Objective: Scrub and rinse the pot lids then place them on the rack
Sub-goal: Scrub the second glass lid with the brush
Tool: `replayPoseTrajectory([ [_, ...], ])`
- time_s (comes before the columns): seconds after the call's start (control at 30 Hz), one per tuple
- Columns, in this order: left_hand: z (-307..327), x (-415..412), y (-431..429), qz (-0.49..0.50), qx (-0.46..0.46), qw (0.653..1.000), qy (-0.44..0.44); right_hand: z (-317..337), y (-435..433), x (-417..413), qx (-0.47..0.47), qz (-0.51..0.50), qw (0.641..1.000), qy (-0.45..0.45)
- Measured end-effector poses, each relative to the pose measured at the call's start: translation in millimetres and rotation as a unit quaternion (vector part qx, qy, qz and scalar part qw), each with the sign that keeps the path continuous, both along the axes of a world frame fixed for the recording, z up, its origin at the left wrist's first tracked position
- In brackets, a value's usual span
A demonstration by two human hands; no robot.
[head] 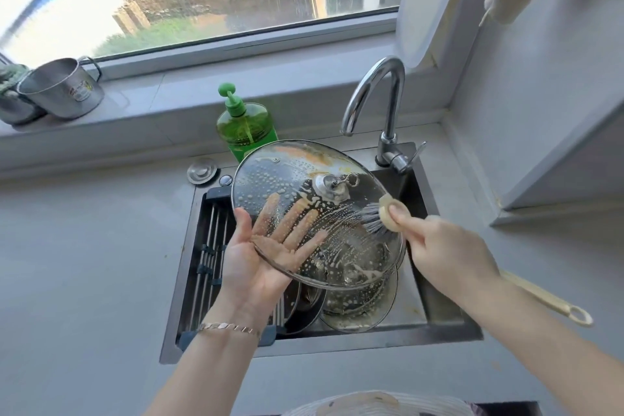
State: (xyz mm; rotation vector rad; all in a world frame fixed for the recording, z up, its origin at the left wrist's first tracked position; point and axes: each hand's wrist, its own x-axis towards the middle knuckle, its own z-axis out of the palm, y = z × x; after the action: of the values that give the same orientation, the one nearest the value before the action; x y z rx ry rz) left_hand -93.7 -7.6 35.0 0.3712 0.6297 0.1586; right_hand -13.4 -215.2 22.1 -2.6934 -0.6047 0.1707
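Sink [449, 331]: left hand [250, 267] holds tilted lid [290, 179] (brush [383, 213] scrubbing).

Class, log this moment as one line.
step: scrubbing; left hand: holds glass lid; right hand: grips brush, bristles on lid

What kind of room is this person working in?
Most likely a home kitchen, at a sink under a window. A curved tap and a green soap bottle stand behind it. The left hand holds a soapy glass lid and the right hand scrubs it with a brush.
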Motion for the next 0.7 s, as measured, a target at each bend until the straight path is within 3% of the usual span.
replayPoseTrajectory([
  [0.1,1,1,2,0.000,0.006,1.000,-0.003,2,4,-24,0.043,0.080,0.996,0.014],
  [0.17,1,2,4,0.014,0.002,1.000,0.000,-4,3,-46,0.066,0.165,0.983,-0.041],
  [0.2,1,3,5,0.023,-0.003,1.000,0.000,-7,-1,-44,0.059,0.166,0.983,-0.045],
  [0.3,1,3,5,0.046,-0.014,0.999,-0.006,-9,-8,-18,0.035,0.006,0.999,0.001],
  [0.4,0,2,6,0.045,-0.011,0.999,-0.012,-10,-4,-37,0.076,0.078,0.993,0.043],
  [0.43,1,1,7,0.042,-0.011,0.999,-0.012,-10,-5,-42,0.080,0.105,0.991,0.014],
  [0.6,2,-2,5,0.040,-0.019,0.999,-0.019,-22,-19,3,0.059,-0.040,0.997,0.039],
  [0.7,2,-3,4,0.015,-0.013,1.000,-0.018,-6,-6,-25,0.106,0.104,0.989,0.018],
])
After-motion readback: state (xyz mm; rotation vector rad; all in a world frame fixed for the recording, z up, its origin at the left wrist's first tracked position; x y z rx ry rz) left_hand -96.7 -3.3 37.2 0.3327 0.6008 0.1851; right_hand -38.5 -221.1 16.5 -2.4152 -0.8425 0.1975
